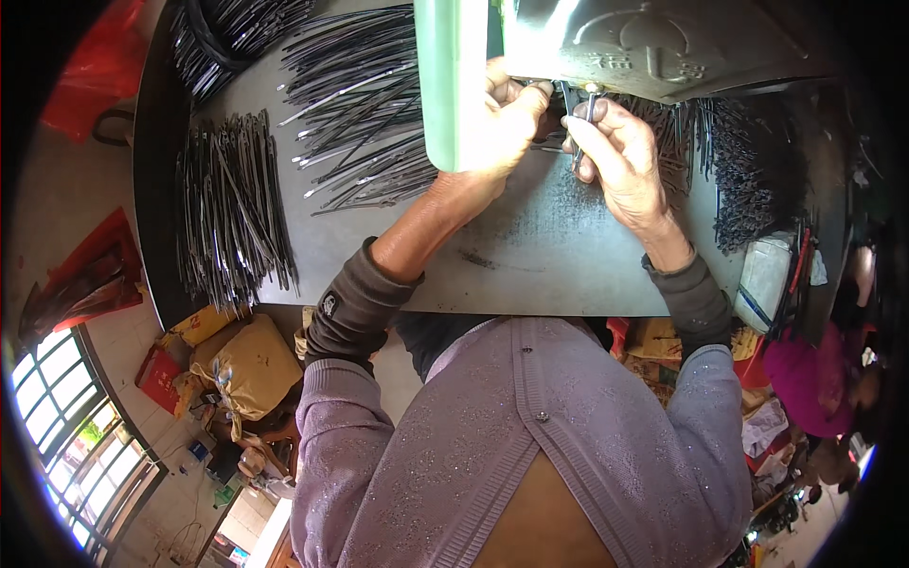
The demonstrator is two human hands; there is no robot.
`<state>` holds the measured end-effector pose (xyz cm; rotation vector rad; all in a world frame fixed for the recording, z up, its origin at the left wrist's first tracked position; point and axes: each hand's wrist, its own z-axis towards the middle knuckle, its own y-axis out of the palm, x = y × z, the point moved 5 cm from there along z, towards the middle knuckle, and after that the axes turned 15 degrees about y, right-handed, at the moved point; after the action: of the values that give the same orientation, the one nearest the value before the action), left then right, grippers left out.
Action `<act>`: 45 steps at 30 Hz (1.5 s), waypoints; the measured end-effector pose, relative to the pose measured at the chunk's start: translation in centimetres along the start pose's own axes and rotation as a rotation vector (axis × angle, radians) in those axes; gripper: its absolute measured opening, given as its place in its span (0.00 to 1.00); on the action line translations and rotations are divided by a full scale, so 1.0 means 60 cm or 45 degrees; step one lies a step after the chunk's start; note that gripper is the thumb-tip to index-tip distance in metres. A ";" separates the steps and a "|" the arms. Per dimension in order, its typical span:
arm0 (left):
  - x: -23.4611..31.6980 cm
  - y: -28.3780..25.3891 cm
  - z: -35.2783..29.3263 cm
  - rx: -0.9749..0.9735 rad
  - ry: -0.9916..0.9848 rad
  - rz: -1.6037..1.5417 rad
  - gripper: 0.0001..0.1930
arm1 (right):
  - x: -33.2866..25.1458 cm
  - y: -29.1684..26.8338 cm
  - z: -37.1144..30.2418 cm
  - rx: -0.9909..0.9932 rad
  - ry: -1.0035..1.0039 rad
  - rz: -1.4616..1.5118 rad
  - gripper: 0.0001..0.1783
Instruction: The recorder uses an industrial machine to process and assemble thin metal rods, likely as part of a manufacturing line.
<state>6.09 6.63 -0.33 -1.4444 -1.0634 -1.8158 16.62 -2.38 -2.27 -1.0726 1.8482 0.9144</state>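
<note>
My right hand [617, 156] pinches a thin dark strip [588, 118] between thumb and fingers, just below the lower edge of a grey metal housing [701, 57]. Close beside it, my left hand [508, 118] is closed, thumb against fingertips, near a second narrow strip [568, 95]. Whether the left fingers grip anything cannot be made out. Part of that hand lies behind a pale green panel [441, 104], and glare washes over it. Long thin dark strips [365, 104] are spread on the grey metal table [445, 275] left of my hands.
Bundles of similar strips [232, 208] lie at the table's left side, with another dark pile [753, 175] at the right. A white packet [765, 275] rests near the right edge. On the left, beyond the table, are a yellowish sack [254, 364] and a barred window [80, 421].
</note>
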 end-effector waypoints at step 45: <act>0.012 -0.008 -0.012 -0.086 0.060 0.180 0.05 | 0.003 0.017 -0.024 0.021 0.030 -0.194 0.07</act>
<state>5.16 6.32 0.16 -1.4706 -0.8615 -1.7906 15.25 -3.30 -1.62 -1.2009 1.7630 0.7987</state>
